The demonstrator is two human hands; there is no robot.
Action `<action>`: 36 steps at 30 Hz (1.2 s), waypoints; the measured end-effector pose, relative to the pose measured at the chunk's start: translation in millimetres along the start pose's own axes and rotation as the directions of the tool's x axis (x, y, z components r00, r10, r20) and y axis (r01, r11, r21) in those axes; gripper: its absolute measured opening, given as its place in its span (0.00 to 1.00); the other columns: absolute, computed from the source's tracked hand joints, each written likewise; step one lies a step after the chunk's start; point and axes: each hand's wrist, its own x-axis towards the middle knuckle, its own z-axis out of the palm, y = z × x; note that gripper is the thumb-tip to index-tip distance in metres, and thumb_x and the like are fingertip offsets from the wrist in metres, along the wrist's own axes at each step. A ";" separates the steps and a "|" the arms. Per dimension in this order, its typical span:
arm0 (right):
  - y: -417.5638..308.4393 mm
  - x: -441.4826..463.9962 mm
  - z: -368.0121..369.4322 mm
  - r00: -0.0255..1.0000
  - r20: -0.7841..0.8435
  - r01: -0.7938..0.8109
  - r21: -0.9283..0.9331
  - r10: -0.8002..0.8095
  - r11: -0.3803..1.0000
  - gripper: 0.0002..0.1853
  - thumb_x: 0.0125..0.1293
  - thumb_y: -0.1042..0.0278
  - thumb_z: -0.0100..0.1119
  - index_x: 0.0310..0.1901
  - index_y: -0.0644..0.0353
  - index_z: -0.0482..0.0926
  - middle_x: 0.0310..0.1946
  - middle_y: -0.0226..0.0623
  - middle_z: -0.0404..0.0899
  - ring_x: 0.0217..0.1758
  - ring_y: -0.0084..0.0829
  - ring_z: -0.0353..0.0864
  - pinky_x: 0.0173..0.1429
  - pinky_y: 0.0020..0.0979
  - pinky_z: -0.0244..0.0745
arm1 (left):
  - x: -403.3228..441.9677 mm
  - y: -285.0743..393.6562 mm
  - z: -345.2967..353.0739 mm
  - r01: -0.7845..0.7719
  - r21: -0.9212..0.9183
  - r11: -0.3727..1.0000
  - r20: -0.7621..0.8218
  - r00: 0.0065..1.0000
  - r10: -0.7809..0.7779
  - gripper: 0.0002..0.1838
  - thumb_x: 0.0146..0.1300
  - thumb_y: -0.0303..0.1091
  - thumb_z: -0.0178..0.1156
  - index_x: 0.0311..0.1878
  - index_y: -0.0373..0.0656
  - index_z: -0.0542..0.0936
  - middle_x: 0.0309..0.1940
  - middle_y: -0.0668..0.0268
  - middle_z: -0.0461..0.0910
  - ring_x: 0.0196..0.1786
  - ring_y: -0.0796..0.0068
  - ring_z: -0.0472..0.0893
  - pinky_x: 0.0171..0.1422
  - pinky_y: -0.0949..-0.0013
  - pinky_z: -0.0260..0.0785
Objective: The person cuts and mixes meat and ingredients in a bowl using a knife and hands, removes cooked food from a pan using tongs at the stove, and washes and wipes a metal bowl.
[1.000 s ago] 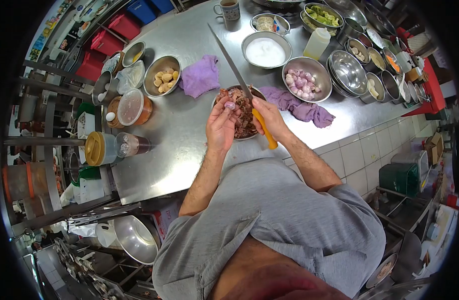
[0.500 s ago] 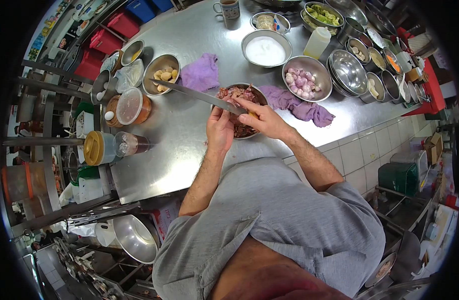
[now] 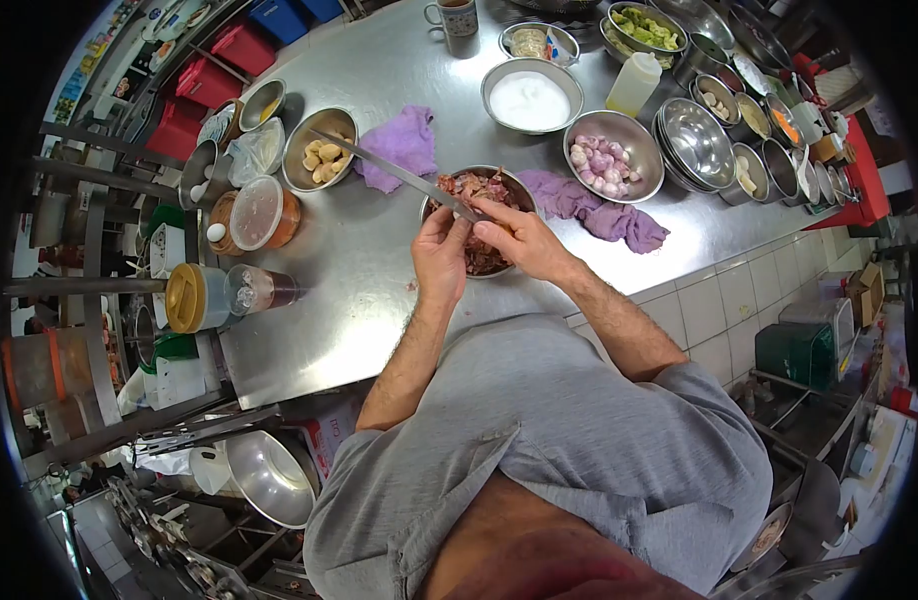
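Cataloguing remotely: knife (image 3: 399, 173), toward ten o'clock, clasped by my right hand (image 3: 524, 243); left hand (image 3: 439, 258), fingers bunched, hold hidden, nickable should knife slip.

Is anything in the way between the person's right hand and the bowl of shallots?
Yes, a rumpled purple cloth lies between the right hand and the bowl of shallots. It looks low and soft, so the hand could probably pass over it.
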 end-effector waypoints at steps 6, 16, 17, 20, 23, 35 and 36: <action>4.0 4.9 -6.8 0.969 0.070 -0.238 0.515 0.236 0.824 0.29 0.69 0.48 0.43 0.67 0.55 0.59 0.15 0.25 0.63 0.12 0.17 0.62 0.14 0.22 0.56 | 1.7 9.1 25.2 -0.051 -0.067 0.996 -0.010 0.999 0.051 0.16 0.64 0.21 0.52 0.56 0.33 0.70 0.51 0.60 0.74 0.52 0.74 0.75 0.55 0.69 0.70; -1.3 -7.8 -6.5 0.986 0.094 -0.163 0.381 0.138 0.910 0.32 0.68 0.55 0.49 0.69 0.57 0.53 0.19 0.25 0.64 0.16 0.16 0.63 0.18 0.21 0.58 | 0.1 7.5 16.9 0.019 -0.101 0.995 0.011 1.000 -0.018 0.17 0.64 0.22 0.52 0.57 0.35 0.69 0.51 0.61 0.74 0.53 0.72 0.74 0.58 0.69 0.68; -0.4 -7.0 -3.6 0.991 0.075 -0.126 0.308 0.108 0.943 0.31 0.68 0.56 0.49 0.69 0.57 0.53 0.19 0.25 0.64 0.17 0.16 0.62 0.19 0.21 0.59 | 0.4 7.2 15.1 0.017 -0.069 0.997 0.003 1.000 -0.017 0.18 0.63 0.22 0.53 0.58 0.35 0.68 0.51 0.61 0.73 0.53 0.72 0.74 0.60 0.67 0.67; 15.0 -0.7 -0.7 1.000 0.029 0.009 0.080 -0.011 0.997 0.30 0.68 0.57 0.50 0.68 0.57 0.57 0.19 0.24 0.64 0.19 0.15 0.62 0.21 0.21 0.59 | -1.0 3.9 12.0 -0.010 -0.070 0.997 -0.011 1.000 0.009 0.16 0.64 0.22 0.53 0.55 0.35 0.70 0.49 0.62 0.75 0.51 0.73 0.75 0.56 0.70 0.69; 13.5 1.6 2.9 1.000 0.003 0.013 0.072 -0.013 0.997 0.28 0.67 0.57 0.51 0.66 0.56 0.61 0.20 0.23 0.64 0.20 0.15 0.61 0.23 0.21 0.59 | -3.3 6.6 7.6 0.017 -0.045 0.999 0.029 0.999 -0.016 0.17 0.63 0.21 0.53 0.56 0.36 0.69 0.49 0.63 0.74 0.51 0.73 0.75 0.56 0.69 0.68; 3.7 -8.2 -2.5 0.990 -0.134 -0.103 -0.426 0.050 0.899 0.32 0.61 0.44 0.55 0.62 0.54 0.67 0.24 0.45 0.78 0.27 0.42 0.79 0.33 0.37 0.72 | 2.7 21.5 1.2 0.017 -0.210 0.978 0.021 1.000 -0.013 0.17 0.69 0.40 0.46 0.54 0.39 0.71 0.43 0.67 0.75 0.42 0.77 0.75 0.41 0.74 0.65; 0.7 -8.9 -1.0 0.992 -0.108 -0.104 -0.479 0.059 0.872 0.32 0.59 0.42 0.56 0.60 0.54 0.69 0.26 0.50 0.79 0.31 0.47 0.80 0.36 0.40 0.73 | 1.8 24.9 4.2 0.017 -0.211 0.977 0.017 1.000 -0.014 0.17 0.69 0.40 0.46 0.54 0.39 0.71 0.43 0.67 0.75 0.42 0.77 0.75 0.41 0.74 0.65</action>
